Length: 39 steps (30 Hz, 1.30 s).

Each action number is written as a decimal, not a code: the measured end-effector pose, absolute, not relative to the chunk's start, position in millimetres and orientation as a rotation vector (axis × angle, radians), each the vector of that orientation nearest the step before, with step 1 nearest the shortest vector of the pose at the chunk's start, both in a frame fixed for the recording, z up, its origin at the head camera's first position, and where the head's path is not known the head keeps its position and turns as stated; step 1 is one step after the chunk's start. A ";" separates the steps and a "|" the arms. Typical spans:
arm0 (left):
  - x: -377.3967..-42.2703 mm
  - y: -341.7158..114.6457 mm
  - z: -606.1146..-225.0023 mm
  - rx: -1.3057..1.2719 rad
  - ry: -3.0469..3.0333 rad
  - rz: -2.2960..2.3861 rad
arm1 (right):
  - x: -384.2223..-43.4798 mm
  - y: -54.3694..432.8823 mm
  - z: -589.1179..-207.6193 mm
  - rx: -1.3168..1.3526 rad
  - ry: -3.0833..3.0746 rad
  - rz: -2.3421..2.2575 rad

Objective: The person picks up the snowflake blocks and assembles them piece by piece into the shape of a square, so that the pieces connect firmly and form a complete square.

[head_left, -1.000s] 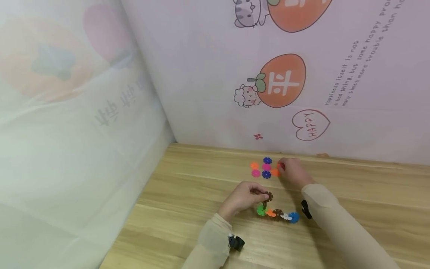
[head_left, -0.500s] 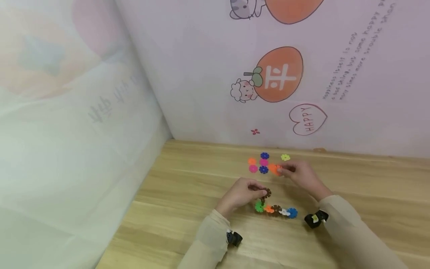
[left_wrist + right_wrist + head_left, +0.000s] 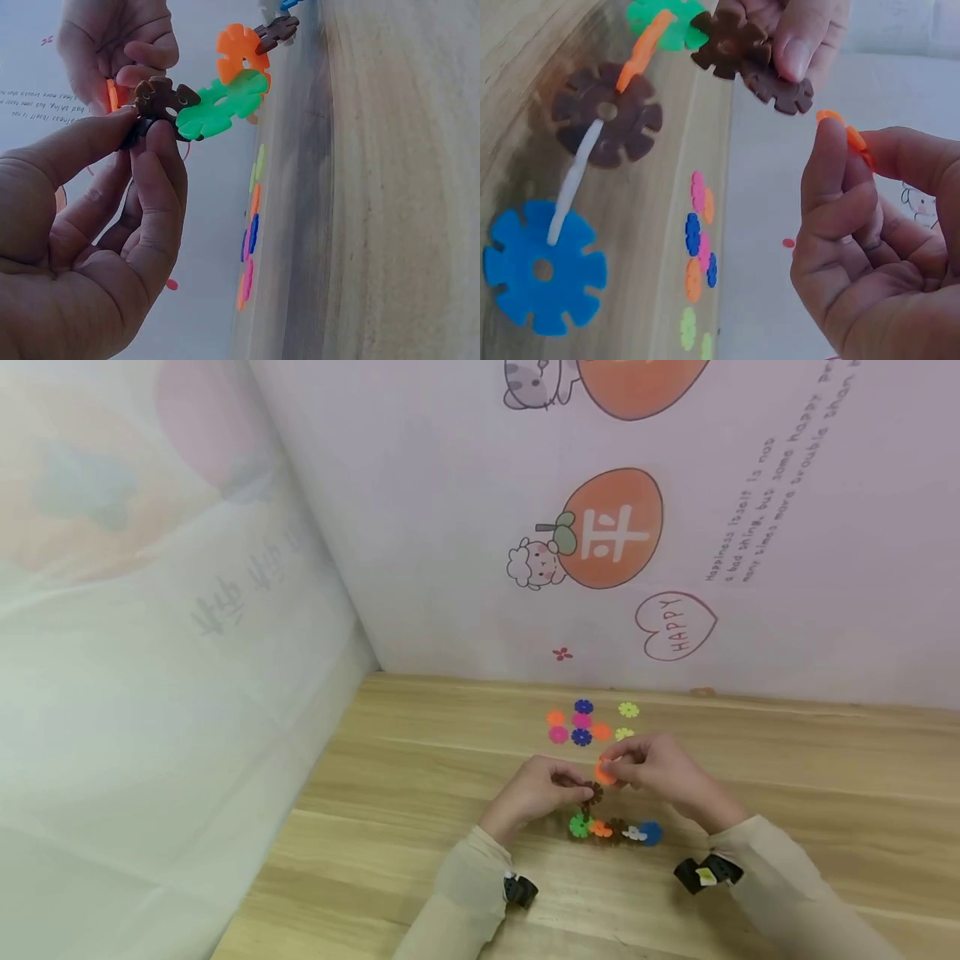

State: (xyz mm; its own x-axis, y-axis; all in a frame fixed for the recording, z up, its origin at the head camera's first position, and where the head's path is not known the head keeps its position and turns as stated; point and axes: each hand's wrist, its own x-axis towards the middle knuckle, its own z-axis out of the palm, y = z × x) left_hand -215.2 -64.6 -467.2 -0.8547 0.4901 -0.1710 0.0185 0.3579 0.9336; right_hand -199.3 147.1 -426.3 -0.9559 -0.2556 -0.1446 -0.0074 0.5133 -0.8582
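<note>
Left hand [image 3: 534, 792] pinching a disc chain [image 3: 617, 831], right hand [image 3: 662, 770] pinching an orange disc [image 3: 603, 772]. Bunch more discs [image 3: 581, 721] near the back edge of the desk [image 3: 420, 752].

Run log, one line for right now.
left hand: pinches brown end disc of chain | right hand: pinches orange disc, unattached | table: loose discs

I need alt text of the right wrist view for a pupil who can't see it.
The right hand pinches an orange disc near a chain of notched discs gripped by the left hand: two brown, green, orange, brown, white and blue. Loose discs lie beyond on the wooden table.
</note>
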 end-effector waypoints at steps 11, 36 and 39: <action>-209.5 -63.6 -465.5 0.425 2.185 1.532 | -191.1 133.8 -414.6 -0.306 2.625 -1.284; -204.8 -59.2 -464.7 0.481 2.364 1.465 | -196.0 127.3 -405.7 -0.338 2.592 -1.111; -204.8 -58.9 -463.4 0.486 2.362 1.477 | -196.7 126.2 -405.5 -0.321 2.597 -1.101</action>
State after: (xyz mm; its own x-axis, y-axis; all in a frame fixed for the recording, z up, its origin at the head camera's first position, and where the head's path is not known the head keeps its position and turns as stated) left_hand -204.8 -58.9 -463.4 -0.8935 0.4413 -0.0830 0.1186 0.4102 0.9043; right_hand -196.7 126.2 -405.5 -0.9295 -0.3178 -0.1870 -0.0866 0.6811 -0.7271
